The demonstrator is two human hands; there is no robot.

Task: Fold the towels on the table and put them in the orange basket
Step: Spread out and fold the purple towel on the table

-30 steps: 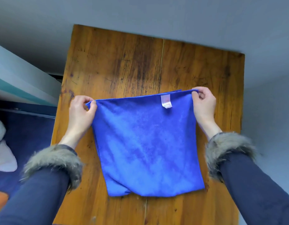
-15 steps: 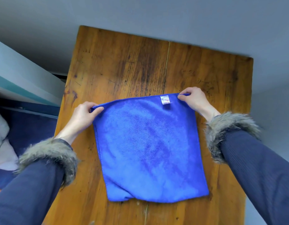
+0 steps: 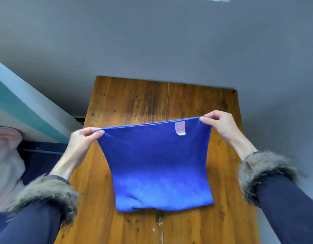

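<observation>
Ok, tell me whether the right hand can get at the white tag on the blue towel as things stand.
Probably yes, but not freely: the white tag hangs uncovered just below the top edge, close beside the right hand. That hand pinches the blue towel corner, so it would first have to let go.

No legible text. White tag (image 3: 180, 128) on blue towel (image 3: 157, 166) near top edge (faint reddish print, too blurred to read).

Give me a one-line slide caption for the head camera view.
Left hand and right hand pinch the far corners of a blue towel above a wooden table.
</observation>
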